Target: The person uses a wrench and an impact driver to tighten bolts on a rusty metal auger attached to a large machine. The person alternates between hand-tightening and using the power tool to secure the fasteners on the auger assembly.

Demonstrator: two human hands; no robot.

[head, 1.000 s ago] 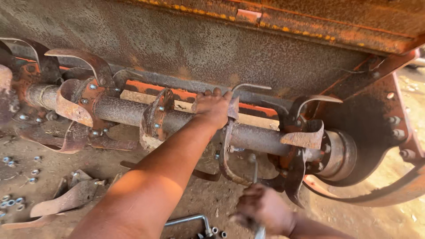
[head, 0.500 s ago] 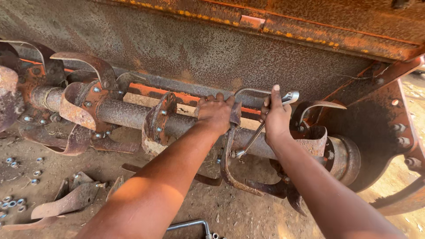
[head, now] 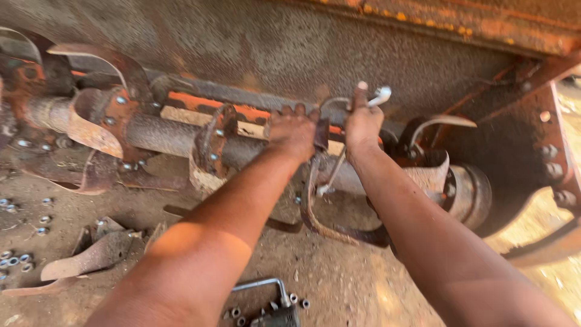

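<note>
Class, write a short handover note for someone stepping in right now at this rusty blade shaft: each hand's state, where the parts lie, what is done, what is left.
Left hand: pressed on the shaft beside a flange; its grip is hidden.
Right hand: shut on the wrench, whose shank runs down to the curved blade.
Parts: loose nuts and spare blades lie on the dirt to the left; more nuts by the tool near the bottom edge.
Done: several blades sit bolted on the shaft.
Left: whether this blade's bolt is tight cannot be told.

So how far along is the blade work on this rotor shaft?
Done: worn blades and loose nuts lie on the ground. In hand: left hand grips the shaft flange, right hand holds a wrench at a curved blade. Left: other blades sit bolted on.
</note>
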